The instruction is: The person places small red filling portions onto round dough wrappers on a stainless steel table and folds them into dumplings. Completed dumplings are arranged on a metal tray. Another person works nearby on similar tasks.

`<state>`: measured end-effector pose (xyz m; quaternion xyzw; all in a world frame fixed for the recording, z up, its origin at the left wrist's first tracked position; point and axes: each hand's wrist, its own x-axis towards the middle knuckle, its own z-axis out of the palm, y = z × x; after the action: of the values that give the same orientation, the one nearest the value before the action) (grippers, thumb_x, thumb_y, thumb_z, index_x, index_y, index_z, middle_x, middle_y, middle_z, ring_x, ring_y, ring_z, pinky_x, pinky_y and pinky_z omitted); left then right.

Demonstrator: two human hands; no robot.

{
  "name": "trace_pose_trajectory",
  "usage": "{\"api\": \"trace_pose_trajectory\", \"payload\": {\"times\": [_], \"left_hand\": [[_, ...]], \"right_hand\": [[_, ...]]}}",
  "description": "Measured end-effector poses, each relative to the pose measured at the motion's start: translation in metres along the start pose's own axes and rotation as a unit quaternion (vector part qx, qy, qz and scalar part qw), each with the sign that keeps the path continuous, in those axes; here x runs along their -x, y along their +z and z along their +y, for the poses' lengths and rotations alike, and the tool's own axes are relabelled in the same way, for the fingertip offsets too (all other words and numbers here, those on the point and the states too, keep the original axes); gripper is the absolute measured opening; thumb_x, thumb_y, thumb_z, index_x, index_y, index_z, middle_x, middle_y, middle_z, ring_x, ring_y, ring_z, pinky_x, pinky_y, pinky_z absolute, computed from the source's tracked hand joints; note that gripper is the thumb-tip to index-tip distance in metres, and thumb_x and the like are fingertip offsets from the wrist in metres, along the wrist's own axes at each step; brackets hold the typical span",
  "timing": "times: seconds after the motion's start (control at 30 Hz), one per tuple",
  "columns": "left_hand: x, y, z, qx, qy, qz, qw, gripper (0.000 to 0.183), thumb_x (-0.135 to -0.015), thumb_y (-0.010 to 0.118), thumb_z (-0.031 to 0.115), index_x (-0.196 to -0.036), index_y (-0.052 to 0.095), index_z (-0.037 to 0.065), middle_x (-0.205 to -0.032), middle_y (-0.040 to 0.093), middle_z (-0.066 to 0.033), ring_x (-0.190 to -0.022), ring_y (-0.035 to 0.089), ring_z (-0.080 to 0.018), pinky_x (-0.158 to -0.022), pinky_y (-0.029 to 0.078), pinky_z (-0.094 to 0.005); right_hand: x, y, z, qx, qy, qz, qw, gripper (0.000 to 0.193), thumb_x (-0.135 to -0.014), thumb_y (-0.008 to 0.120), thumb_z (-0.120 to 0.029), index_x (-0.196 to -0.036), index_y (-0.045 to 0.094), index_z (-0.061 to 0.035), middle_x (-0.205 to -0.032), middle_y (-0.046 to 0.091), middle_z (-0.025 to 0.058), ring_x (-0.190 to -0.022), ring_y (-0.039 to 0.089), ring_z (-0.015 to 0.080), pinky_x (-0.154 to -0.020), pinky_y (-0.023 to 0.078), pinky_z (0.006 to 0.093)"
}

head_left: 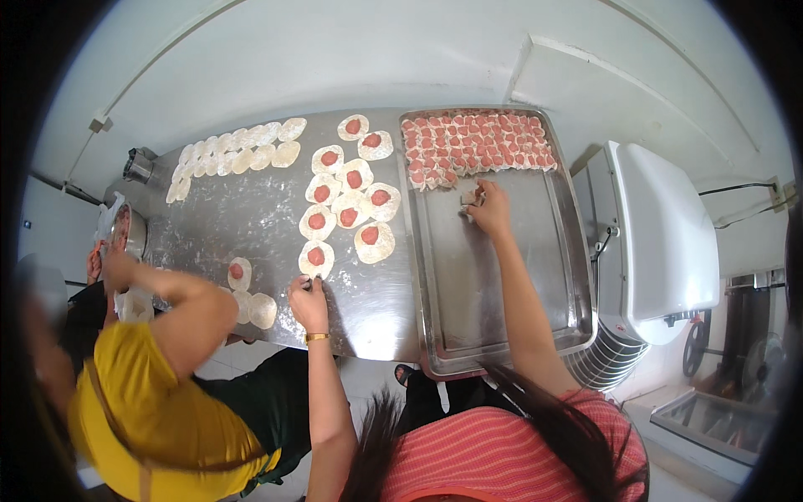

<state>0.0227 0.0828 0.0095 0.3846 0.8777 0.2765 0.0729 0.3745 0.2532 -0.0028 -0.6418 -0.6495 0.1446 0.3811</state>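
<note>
My right hand (492, 211) is over the bare part of the metal tray (502, 276), its fingers closed around a small pale dumpling (467, 199). Just beyond it, open-topped dumplings (477, 140) with pink filling stand in tight rows across the tray's far end. On the steel table (251, 201), my left hand (309, 304) has its fingers curled together at the near edge of a round wrapper (316, 258) topped with a lump of meat. Whatever may be between those fingers is too small to make out. Several more meat-topped wrappers (354, 176) lie beyond.
Plain floured wrappers (238, 149) overlap at the table's far left. Close on my left, a co-worker in a yellow top (159, 393) reaches toward a metal bowl (130, 230). Three wrappers (242, 305) lie near that arm. A white appliance (665, 234) stands right of the tray.
</note>
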Motion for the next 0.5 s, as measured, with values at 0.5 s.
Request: {"api": "trace_pose_trajectory", "payload": {"times": [0.5], "left_hand": [[0.0,0.007,0.008,0.001,0.006,0.039,0.999,0.03,-0.073,0.071,0.023,-0.088,0.064,-0.002,-0.086,0.063,-0.0198,-0.081,0.06,-0.036,-0.073,0.046,-0.0419]], "right_hand": [[-0.037,0.014,-0.007,0.095,0.028,-0.066,0.993,0.033,-0.069,0.059,0.001,-0.102,0.059,-0.0023,-0.091,0.059,0.0196,-0.086,0.057,0.0348,-0.076,0.046,0.0421]]}}
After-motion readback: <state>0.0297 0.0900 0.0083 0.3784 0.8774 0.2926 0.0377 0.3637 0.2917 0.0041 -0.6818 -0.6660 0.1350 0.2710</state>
